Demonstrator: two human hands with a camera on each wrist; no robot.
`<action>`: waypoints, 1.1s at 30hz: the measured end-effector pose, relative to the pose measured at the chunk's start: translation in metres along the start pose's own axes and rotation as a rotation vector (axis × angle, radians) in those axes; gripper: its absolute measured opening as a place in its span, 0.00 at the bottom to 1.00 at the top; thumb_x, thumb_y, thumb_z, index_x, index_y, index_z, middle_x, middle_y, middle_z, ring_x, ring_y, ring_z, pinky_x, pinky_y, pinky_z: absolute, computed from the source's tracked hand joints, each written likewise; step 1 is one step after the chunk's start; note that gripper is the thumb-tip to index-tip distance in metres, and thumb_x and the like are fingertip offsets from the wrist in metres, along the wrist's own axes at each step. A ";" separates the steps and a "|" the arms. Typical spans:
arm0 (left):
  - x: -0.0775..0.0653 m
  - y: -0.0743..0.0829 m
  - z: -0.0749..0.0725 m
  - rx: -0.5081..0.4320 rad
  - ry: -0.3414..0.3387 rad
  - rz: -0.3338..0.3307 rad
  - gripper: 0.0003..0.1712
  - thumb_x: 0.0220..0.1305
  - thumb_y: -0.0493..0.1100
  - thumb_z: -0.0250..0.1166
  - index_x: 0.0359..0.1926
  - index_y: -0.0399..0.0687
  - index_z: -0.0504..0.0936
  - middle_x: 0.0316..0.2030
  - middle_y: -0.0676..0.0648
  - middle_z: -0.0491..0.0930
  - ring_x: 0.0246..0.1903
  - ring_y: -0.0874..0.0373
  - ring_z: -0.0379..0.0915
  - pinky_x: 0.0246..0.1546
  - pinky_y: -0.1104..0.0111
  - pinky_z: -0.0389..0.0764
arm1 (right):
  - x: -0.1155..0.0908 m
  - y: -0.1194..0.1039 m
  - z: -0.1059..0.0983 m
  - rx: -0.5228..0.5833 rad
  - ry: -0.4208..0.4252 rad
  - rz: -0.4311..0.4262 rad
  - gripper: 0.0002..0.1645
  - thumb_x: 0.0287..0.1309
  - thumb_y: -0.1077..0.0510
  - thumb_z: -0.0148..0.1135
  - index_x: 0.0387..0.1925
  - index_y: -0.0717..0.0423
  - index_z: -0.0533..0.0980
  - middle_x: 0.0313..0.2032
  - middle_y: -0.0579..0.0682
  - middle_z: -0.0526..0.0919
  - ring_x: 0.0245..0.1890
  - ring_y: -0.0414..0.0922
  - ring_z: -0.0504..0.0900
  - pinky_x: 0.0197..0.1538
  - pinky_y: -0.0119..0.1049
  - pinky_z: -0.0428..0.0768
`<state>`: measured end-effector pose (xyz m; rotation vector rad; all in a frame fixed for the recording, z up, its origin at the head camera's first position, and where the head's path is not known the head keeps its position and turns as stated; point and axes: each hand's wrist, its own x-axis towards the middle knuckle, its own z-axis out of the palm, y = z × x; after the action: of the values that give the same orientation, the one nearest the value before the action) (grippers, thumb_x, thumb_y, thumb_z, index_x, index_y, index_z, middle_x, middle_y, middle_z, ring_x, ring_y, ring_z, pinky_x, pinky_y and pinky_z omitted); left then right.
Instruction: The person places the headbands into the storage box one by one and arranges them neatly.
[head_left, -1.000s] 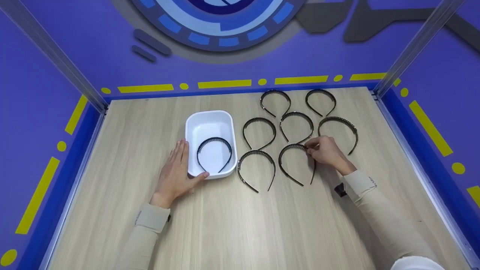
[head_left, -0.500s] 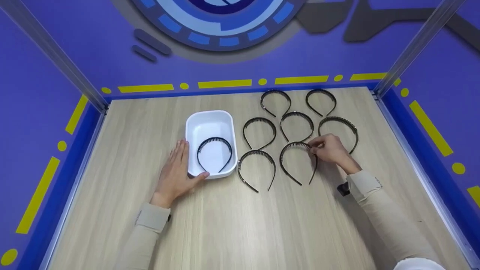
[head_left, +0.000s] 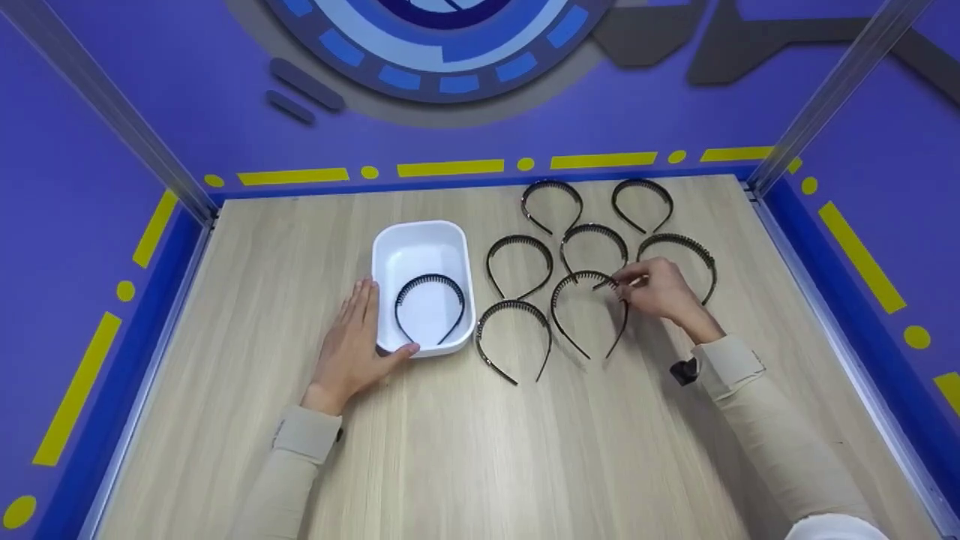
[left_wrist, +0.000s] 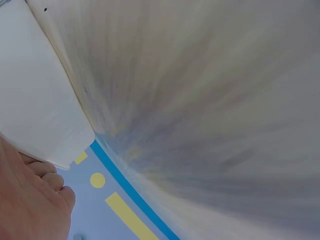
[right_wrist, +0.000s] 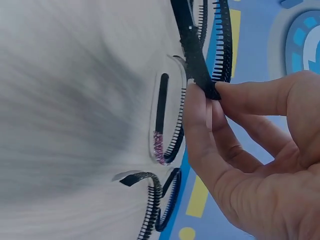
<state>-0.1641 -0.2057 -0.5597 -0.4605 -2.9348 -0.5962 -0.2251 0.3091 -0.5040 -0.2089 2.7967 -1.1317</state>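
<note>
My right hand (head_left: 660, 289) pinches a thin black toothed headband (head_left: 557, 321) between thumb and fingers, at one side of its arc. In the right wrist view the fingertips (right_wrist: 197, 100) grip that headband (right_wrist: 195, 60), which appears raised off the table. My left hand (head_left: 349, 349) lies along the left side of a white plastic tray (head_left: 420, 251), fingers straight, thumb at its near rim. The left wrist view catches the knuckles (left_wrist: 52, 180) against the tray wall (left_wrist: 40, 85). Inside the tray lies one black headband (head_left: 429, 279).
Several more black headbands lie right of the tray, including a near one (head_left: 517, 305) and a far one (head_left: 641, 182). One (right_wrist: 159, 145) shows a pinkish glittery patch. Blue panels (head_left: 487, 135) border the wooden table (head_left: 465, 450) at the back and sides.
The pinched headband has come up off the table and shifted slightly away from the body, with the right hand moving along with it. Left hand and tray stay put.
</note>
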 end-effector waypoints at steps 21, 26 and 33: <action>0.001 0.001 0.001 -0.007 -0.020 -0.014 0.74 0.62 0.80 0.64 0.85 0.33 0.42 0.86 0.35 0.43 0.86 0.43 0.37 0.87 0.53 0.45 | 0.021 -0.039 0.011 0.157 -0.004 0.001 0.18 0.65 0.67 0.65 0.55 0.65 0.87 0.48 0.65 0.90 0.38 0.45 0.89 0.35 0.26 0.87; 0.000 0.002 0.000 -0.012 -0.011 -0.015 0.74 0.62 0.79 0.65 0.85 0.33 0.44 0.85 0.34 0.44 0.86 0.43 0.38 0.87 0.54 0.46 | 0.026 -0.050 0.015 0.180 -0.005 -0.015 0.18 0.64 0.69 0.64 0.54 0.65 0.87 0.45 0.65 0.89 0.37 0.47 0.91 0.35 0.30 0.89; 0.000 0.002 0.000 -0.014 -0.019 -0.024 0.74 0.62 0.80 0.64 0.85 0.33 0.43 0.86 0.35 0.42 0.86 0.43 0.37 0.87 0.53 0.45 | 0.032 -0.068 0.018 0.197 -0.022 -0.010 0.18 0.67 0.67 0.64 0.55 0.61 0.87 0.46 0.63 0.89 0.35 0.48 0.91 0.31 0.38 0.91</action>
<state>-0.1634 -0.2042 -0.5586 -0.4357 -2.9595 -0.6195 -0.2481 0.2432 -0.4717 -0.2151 2.6451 -1.3873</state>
